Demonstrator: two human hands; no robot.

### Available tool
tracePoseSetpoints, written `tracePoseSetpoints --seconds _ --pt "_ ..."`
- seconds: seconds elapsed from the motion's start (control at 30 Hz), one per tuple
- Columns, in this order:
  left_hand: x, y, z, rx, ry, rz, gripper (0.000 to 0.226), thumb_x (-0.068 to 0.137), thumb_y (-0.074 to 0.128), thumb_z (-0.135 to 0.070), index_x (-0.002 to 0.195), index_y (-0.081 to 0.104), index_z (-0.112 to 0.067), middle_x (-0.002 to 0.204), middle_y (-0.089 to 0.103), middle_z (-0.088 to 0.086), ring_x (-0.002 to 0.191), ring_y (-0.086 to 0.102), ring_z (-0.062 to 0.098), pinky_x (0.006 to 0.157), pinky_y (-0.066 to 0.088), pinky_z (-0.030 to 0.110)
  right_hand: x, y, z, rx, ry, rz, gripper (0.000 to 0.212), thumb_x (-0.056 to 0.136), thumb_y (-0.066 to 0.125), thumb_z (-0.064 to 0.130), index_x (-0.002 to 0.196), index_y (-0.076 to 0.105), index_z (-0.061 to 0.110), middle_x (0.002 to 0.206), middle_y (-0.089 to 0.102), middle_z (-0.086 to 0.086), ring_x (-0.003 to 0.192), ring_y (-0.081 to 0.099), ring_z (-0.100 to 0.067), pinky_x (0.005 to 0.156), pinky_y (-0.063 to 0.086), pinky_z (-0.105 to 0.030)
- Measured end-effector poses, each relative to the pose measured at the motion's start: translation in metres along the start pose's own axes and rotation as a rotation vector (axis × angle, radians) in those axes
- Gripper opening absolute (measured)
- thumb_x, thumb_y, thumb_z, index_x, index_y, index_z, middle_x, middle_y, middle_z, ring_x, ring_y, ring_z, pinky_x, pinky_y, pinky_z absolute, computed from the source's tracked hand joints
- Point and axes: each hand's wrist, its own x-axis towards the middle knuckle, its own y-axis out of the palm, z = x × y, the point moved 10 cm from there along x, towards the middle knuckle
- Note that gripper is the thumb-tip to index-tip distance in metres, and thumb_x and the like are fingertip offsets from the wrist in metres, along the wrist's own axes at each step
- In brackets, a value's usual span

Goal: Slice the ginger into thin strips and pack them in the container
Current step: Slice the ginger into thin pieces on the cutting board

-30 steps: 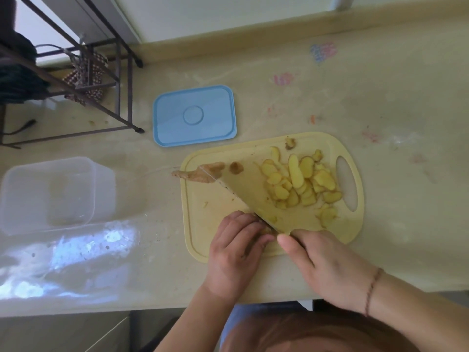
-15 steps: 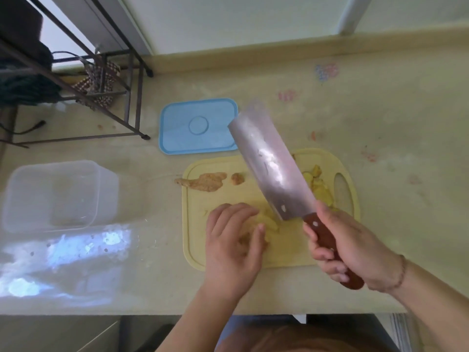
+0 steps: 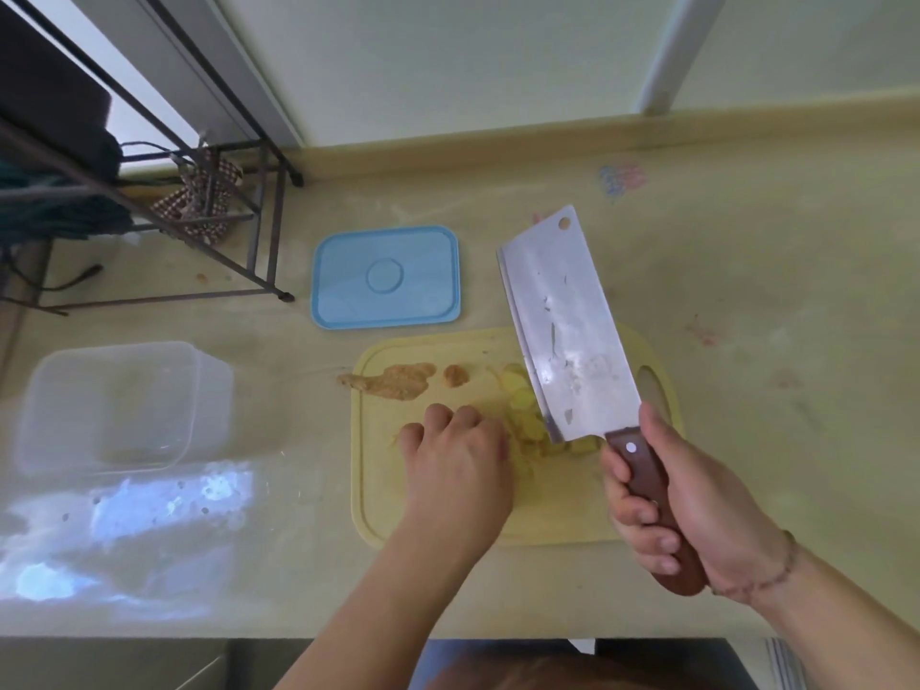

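The cleaver (image 3: 567,336) is held raised above the cutting board (image 3: 378,490), its wooden handle wrapped firmly by the right hand (image 3: 697,505), the broad flat of the blade turned up toward the camera. The ginger slices (image 3: 522,415) lie in a loose pile on the board, partly hidden under the blade and just beside the left hand (image 3: 458,455). That hand is rested knuckles-up on the board with its fingers curled down; whether anything is pinched beneath them cannot be told. Brown peel scraps (image 3: 398,383) are left at the far edge of the board.

The step in hand is judged to be the cutting of slices into strips. It is best done if a few slices are stacked flat, the fingertips are kept tucked behind the knuckles, and the blade is brought down close along them in narrow, even cuts.

The clear container (image 3: 114,405) stands well to the left of the board, unfilled; the blue lid (image 3: 386,276) lies just beyond the board.
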Motion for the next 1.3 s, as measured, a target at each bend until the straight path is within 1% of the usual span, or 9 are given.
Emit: tracePoseSetpoints --seconds 0.4,0.53,0.63,0.77,0.9,1.0,1.07,1.17,1.3 --pt "0.008 0.001 -0.016 0.109 0.090 0.083 0.027 0.053 0.085 -0.014 0.060 0.063 -0.027 0.063 0.052 -0.009 0.065 0.048 0.021 0.061 0.030 0.033 -0.012 -0.011 0.014 0.097 -0.085 0.011 0.067 0.079 0.044 0.080 0.067 0.044 0.014 0.055 0.025 -0.004 0.036 0.020 -0.012 0.038 0.028 -0.017" --pt "0.010 -0.017 -0.007 -0.133 0.089 0.070 0.010 0.091 0.059 -0.019 0.095 0.066 -0.024 0.090 0.066 -0.009 0.092 0.057 0.021 0.085 0.037 0.033 -0.019 -0.011 0.020 0.128 -0.096 0.014 0.060 0.087 0.032 0.069 0.067 0.044 0.014 0.055 0.024 -0.004 0.036 0.019 -0.011 0.038 0.027 -0.016" --pt "0.026 -0.032 -0.004 -0.425 0.079 0.050 0.008 0.086 0.071 -0.014 0.092 0.070 -0.020 0.084 0.068 -0.008 0.084 0.061 0.015 0.080 0.049 0.033 -0.023 -0.008 0.019 0.154 -0.092 0.025 0.059 0.087 0.033 0.069 0.066 0.046 0.015 0.055 0.024 -0.003 0.036 0.018 -0.010 0.037 0.027 -0.016" --pt "0.036 -0.030 -0.020 -0.440 0.214 0.160 0.022 0.088 0.065 -0.002 0.099 0.074 -0.019 0.093 0.068 -0.009 0.084 0.059 0.004 0.076 0.049 0.021 -0.026 -0.005 0.020 0.207 -0.089 0.041 0.059 0.088 0.033 0.067 0.064 0.046 0.015 0.055 0.023 -0.003 0.035 0.018 -0.010 0.036 0.027 -0.015" --pt "0.025 -0.037 0.003 -0.869 -0.109 0.021 0.033 0.092 0.049 0.007 0.100 0.071 -0.016 0.096 0.072 -0.010 0.087 0.065 -0.003 0.077 0.049 0.014 -0.025 0.000 0.019 0.317 -0.063 0.110 0.059 0.089 0.034 0.067 0.064 0.047 0.014 0.053 0.024 -0.001 0.032 0.020 -0.008 0.034 0.026 -0.014" --pt "0.013 -0.007 -0.030 -1.695 -0.378 0.371 0.028 0.106 0.041 -0.013 0.120 0.064 -0.007 0.113 0.072 0.011 0.098 0.070 0.027 0.088 0.057 0.037 -0.019 0.013 0.012 0.462 -0.012 0.281 0.058 0.092 0.042 0.067 0.068 0.049 0.015 0.050 0.030 0.000 0.030 0.027 -0.009 0.032 0.027 -0.015" --pt "0.004 -0.003 -0.055 -2.076 -0.482 0.623 0.042 0.104 0.037 -0.032 0.120 0.063 -0.004 0.112 0.070 0.016 0.092 0.070 0.031 0.085 0.058 0.042 -0.019 0.026 0.009 0.563 0.032 0.461 0.055 0.092 0.043 0.066 0.074 0.052 0.014 0.052 0.039 0.000 0.033 0.034 -0.011 0.033 0.032 -0.019" --pt "0.001 -0.005 -0.059 -2.198 -0.449 0.719 0.044 0.096 0.044 -0.034 0.114 0.069 -0.003 0.112 0.070 0.016 0.085 0.073 0.029 0.079 0.060 0.041 -0.016 0.026 0.004 0.601 0.047 0.553 0.055 0.093 0.042 0.065 0.078 0.054 0.013 0.054 0.043 -0.001 0.035 0.034 -0.012 0.034 0.033 -0.021" --pt "0.001 0.007 -0.040 -2.117 -0.430 0.639 0.032 0.090 0.061 -0.012 0.119 0.070 -0.003 0.112 0.065 0.016 0.077 0.070 0.022 0.075 0.062 0.032 -0.014 0.018 -0.002 0.539 0.044 0.448 0.052 0.086 0.053 0.064 0.072 0.051 0.014 0.049 0.035 0.001 0.030 0.033 -0.009 0.031 0.028 -0.017"
